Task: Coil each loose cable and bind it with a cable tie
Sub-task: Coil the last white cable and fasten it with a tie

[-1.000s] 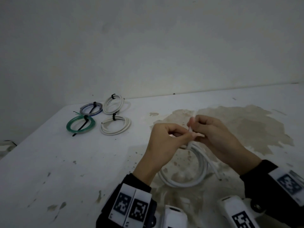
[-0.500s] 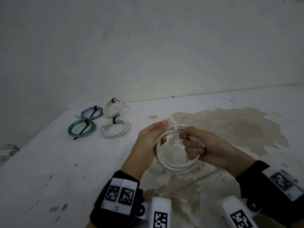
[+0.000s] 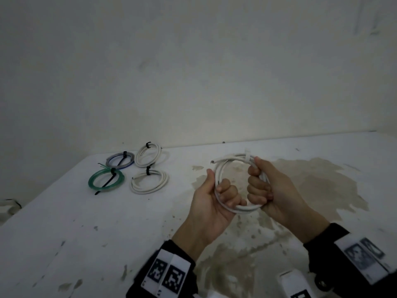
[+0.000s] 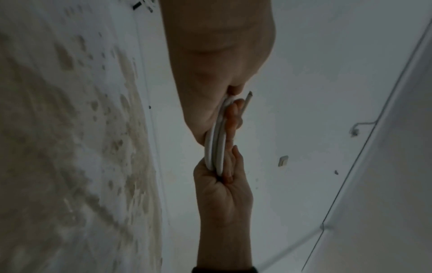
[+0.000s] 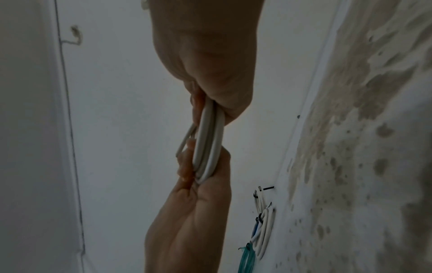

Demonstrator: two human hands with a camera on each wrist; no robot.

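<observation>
Both grips cover the sides of the white cable coil (image 3: 240,208); the right wrist marker (image 3: 363,257) is blurred.

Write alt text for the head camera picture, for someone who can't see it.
Two hands hold a white cable coil upright above a stained white table: the left hand grips its left side, the right hand its right, beside a white cable tie. Four tied coils lie at far left.

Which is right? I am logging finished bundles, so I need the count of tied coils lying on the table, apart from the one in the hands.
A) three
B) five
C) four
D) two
C: a green coil, a bluish-grey coil and two white coils lie on the table, each bound with a black tie.
</observation>
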